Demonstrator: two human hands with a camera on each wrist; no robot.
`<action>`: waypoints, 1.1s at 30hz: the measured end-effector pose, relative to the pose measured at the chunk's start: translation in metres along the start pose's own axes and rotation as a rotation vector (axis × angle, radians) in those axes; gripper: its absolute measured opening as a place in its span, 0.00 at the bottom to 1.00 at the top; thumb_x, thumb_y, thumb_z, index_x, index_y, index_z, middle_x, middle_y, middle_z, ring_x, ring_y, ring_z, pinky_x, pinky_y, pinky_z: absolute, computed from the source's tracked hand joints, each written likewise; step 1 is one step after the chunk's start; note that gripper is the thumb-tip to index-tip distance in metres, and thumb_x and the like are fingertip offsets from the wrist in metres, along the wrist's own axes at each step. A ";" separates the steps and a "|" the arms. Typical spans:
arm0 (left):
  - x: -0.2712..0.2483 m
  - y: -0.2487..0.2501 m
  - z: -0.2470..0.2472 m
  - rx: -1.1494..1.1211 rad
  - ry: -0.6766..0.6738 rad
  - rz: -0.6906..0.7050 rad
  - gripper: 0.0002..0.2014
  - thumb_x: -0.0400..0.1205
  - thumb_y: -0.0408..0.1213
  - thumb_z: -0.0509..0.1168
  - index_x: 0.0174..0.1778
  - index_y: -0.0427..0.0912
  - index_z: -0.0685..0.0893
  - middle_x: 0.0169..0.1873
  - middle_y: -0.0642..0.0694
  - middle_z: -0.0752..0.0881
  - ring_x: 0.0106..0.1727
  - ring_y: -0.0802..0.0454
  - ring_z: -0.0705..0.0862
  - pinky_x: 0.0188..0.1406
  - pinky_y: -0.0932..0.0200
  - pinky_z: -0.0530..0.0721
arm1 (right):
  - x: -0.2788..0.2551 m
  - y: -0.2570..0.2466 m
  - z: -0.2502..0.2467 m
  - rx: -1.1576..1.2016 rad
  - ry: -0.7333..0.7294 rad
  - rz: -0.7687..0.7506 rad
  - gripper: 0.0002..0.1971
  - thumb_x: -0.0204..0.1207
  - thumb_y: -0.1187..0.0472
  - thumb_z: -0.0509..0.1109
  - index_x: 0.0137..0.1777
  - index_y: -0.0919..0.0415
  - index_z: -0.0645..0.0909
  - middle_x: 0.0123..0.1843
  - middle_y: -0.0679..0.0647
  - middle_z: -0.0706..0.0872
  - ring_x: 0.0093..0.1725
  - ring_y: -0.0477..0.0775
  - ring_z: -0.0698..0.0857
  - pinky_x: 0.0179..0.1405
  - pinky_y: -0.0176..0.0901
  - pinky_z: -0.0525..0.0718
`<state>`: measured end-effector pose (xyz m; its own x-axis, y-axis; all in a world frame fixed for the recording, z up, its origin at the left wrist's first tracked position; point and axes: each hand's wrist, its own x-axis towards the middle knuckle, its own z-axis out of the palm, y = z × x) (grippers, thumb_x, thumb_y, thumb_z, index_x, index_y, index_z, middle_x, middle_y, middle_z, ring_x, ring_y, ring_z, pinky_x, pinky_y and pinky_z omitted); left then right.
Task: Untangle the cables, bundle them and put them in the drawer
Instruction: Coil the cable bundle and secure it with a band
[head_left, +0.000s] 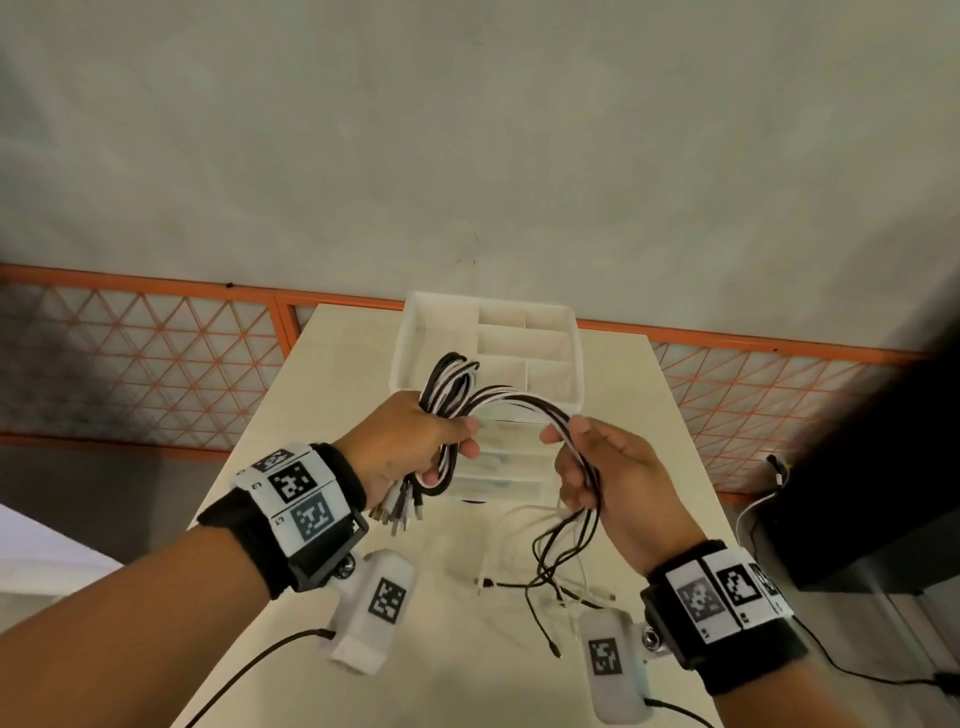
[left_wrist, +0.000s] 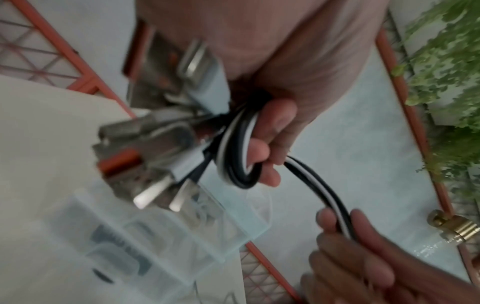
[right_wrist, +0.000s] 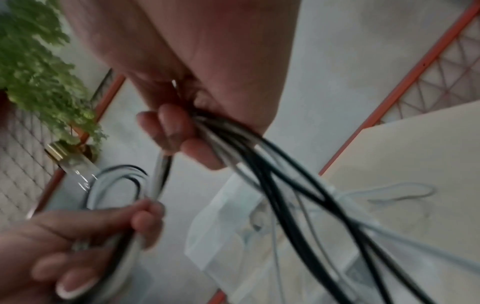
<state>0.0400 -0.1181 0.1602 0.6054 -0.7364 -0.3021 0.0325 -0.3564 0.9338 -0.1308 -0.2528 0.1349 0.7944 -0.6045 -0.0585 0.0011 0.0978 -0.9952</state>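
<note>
Several black and white cables (head_left: 511, 402) arch between my two hands above the table. My left hand (head_left: 415, 447) grips the coiled part, a loop (head_left: 449, 382) sticking up past the fingers and USB plugs (head_left: 397, 512) hanging below the palm. In the left wrist view the fingers (left_wrist: 270, 144) curl round the black and white loop (left_wrist: 239, 152), plugs (left_wrist: 161, 144) fanned out beside it. My right hand (head_left: 592, 467) grips the loose strands (right_wrist: 259, 156), whose ends (head_left: 561, 566) trail down onto the table. The white drawer unit (head_left: 550, 338) stands just behind the hands.
The drawer unit's top tray (head_left: 519, 332) has several empty compartments. A beige table (head_left: 291, 441) runs from me to an orange lattice railing (head_left: 156, 358). A dark object (head_left: 857, 493) stands at the right, with a white cord (head_left: 753, 509) beside it. A green plant (left_wrist: 446, 61) shows beyond the railing.
</note>
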 end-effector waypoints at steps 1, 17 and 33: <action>-0.001 -0.003 0.004 -0.015 -0.019 -0.020 0.08 0.83 0.38 0.70 0.45 0.36 0.87 0.34 0.44 0.89 0.21 0.54 0.73 0.22 0.61 0.75 | 0.001 -0.004 0.004 0.037 0.036 -0.024 0.18 0.89 0.56 0.60 0.51 0.67 0.87 0.26 0.53 0.74 0.23 0.50 0.67 0.30 0.46 0.70; -0.012 0.003 0.030 -0.339 0.032 -0.046 0.13 0.80 0.44 0.71 0.37 0.38 0.85 0.25 0.42 0.79 0.19 0.52 0.76 0.20 0.64 0.75 | -0.016 0.010 0.057 -0.686 -0.144 -0.480 0.14 0.83 0.62 0.61 0.62 0.58 0.84 0.63 0.49 0.74 0.46 0.48 0.86 0.46 0.44 0.87; -0.015 0.006 0.034 0.102 -0.150 0.170 0.07 0.78 0.29 0.69 0.49 0.37 0.91 0.41 0.43 0.93 0.45 0.52 0.89 0.55 0.53 0.82 | 0.010 -0.040 0.042 -0.584 0.125 -0.363 0.22 0.73 0.70 0.71 0.61 0.46 0.91 0.39 0.41 0.93 0.33 0.42 0.90 0.46 0.44 0.92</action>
<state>0.0045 -0.1286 0.1636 0.4703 -0.8652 -0.1740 -0.1453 -0.2704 0.9517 -0.0973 -0.2302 0.1773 0.7295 -0.6086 0.3122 -0.1014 -0.5476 -0.8306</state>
